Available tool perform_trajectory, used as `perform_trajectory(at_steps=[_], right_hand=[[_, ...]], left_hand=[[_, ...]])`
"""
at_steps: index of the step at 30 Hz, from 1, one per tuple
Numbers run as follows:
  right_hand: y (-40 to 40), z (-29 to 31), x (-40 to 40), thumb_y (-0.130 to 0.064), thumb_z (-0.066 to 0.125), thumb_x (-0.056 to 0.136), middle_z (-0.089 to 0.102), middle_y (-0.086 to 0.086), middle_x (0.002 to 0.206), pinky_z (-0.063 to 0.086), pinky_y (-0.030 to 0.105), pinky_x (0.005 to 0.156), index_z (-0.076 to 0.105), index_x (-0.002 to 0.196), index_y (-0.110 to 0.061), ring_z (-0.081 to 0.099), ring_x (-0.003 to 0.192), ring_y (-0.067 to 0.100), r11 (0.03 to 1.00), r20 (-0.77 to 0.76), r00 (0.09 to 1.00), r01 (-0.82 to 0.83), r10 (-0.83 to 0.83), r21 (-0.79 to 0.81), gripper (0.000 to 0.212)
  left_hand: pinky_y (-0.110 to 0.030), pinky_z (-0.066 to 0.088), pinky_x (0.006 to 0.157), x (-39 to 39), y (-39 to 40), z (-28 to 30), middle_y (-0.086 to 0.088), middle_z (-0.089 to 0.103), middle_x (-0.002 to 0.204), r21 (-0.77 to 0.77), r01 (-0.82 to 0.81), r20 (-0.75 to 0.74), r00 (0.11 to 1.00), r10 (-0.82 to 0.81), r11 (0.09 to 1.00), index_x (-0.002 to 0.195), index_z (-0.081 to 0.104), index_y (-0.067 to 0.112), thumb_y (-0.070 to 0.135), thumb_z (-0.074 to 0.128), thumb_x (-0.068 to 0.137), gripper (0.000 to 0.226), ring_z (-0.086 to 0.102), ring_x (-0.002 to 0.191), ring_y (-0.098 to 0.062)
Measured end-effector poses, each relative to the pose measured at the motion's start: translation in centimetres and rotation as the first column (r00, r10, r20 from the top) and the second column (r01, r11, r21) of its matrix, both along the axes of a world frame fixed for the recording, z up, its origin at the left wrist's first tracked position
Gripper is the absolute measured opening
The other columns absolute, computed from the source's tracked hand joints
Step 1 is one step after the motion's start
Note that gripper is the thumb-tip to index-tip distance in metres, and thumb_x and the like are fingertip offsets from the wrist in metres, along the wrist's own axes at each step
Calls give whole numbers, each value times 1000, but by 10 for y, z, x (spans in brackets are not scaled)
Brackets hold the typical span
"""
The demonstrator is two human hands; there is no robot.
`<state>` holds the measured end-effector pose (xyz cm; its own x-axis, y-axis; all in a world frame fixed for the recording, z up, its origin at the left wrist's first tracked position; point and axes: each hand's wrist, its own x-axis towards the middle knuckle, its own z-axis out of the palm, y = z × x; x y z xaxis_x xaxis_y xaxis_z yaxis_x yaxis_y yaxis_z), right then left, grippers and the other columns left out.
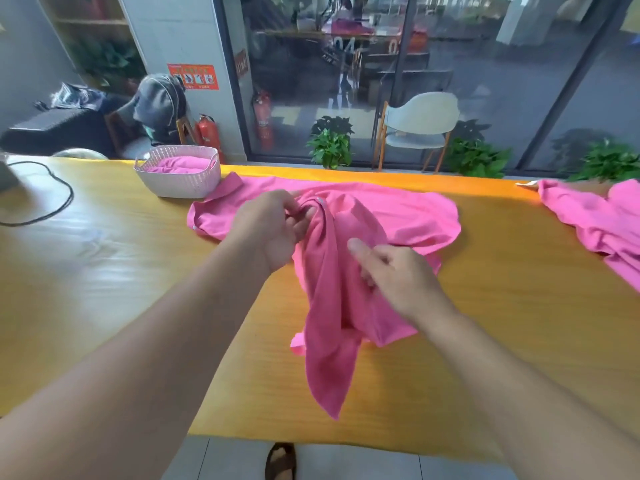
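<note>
Plainly soft, light — the shirt point(346, 289) flops. Left hand point(273, 226) pinches its button edge, the firmest hold; right hand point(398, 275) seemingly grips fabric.

Two hands show: one left hand point(273, 230) and one right hand point(398, 275). There are three pink clothes: the middle shirt point(398, 216), the side shirt point(595, 216) and the basket cloth point(176, 165). There is one basket point(180, 187), one worktop point(138, 271) and one chair point(420, 121). Two red fire extinguishers show: the wall extinguisher point(207, 133) and the glass extinguisher point(263, 116).

On the yellow table point(138, 289) lie a pink shirt point(398, 213), white basket point(180, 183) and black cable point(65, 199).
</note>
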<state>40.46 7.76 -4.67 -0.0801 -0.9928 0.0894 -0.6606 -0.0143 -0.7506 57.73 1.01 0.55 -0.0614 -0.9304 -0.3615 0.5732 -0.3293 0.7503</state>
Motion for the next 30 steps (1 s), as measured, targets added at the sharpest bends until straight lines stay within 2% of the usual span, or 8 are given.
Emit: perform_trajectory(at_steps=[3, 7, 13, 17, 20, 24, 27, 30], right_hand=[[16, 10, 18, -87, 48, 72, 67, 4, 62, 52, 36, 67, 64, 65, -9, 64, 65, 18, 978, -19, 994, -105, 110, 180, 80], [9, 6, 20, -30, 63, 89, 62, 7, 64, 39, 34, 58, 55, 59, -13, 60, 73, 29, 986, -70, 998, 9, 3, 168, 35], [-2, 12, -12, -13, 59, 71, 45, 10, 69, 33, 41, 67, 60, 56, -17, 42, 70, 26, 909, 648, 678, 75, -348, 409, 16], [-10, 21, -30, -10, 63, 83, 56, 8, 73, 43, 35, 67, 67, 64, -14, 54, 68, 20, 907, 674, 689, -56, -267, 417, 20], [-19, 29, -42, -12, 61, 95, 74, 12, 92, 52, 35, 91, 77, 88, -5, 70, 89, 20, 901, 665, 725, -152, -179, 407, 19], [-34, 39, -44, -14, 60, 97, 65, -4, 125, 38, 26, 110, 67, 119, -8, 57, 120, 10, 910, 499, 863, -143, -78, 390, 24], [-44, 50, -43, -15, 61, 96, 66, -11, 116, 42, 15, 95, 67, 121, -7, 60, 108, 3, 901, 449, 894, -177, -22, 397, 27], [-53, 58, -48, -16, 61, 96, 69, -13, 108, 46, 15, 94, 69, 116, -9, 62, 102, 1, 890, 416, 909, -183, -8, 417, 23]], left_hand=[[-28, 60, 66, -15, 3, 11, -20, 56, 90, -5, -36, -14, 999, 36, 999, 92, 55, -5, -16, 41, 90, 18, 64, 69, -23], [-30, 60, 67, -32, 0, 13, -21, 57, 84, -14, 16, 42, 999, -16, 1000, 82, 56, -5, -16, 48, 89, 15, 65, 70, -27], [-24, 55, 71, -17, -19, 1, -10, 66, 77, -85, 166, 372, 920, -123, 982, 78, 63, 2, -11, 54, 88, 19, 63, 70, -16], [-25, 53, 59, -7, -30, -13, -11, 62, 75, -95, 221, 594, 795, -123, 971, 75, 62, 8, -12, 56, 85, 23, 59, 63, -18], [-34, 50, 75, 3, -44, -25, -11, 67, 88, -11, 332, 856, 491, -162, 943, 78, 71, 15, 11, 71, 77, 4, 61, 81, -24], [-34, 43, 105, 2, -43, -17, -5, 38, 148, 169, 600, 986, -108, -131, 782, 131, 58, 34, 27, 76, 72, 62, 45, 127, -27], [-17, 50, 87, -12, -34, -3, 13, 53, 139, 118, 835, 961, 41, -274, 538, 136, 53, 35, 15, 71, 79, 63, 61, 104, -10], [-36, 55, 88, -19, -36, -3, 7, 74, 100, 84, 854, 934, 111, -338, 513, 99, 74, 23, 29, 75, 83, 18, 69, 87, -13]])
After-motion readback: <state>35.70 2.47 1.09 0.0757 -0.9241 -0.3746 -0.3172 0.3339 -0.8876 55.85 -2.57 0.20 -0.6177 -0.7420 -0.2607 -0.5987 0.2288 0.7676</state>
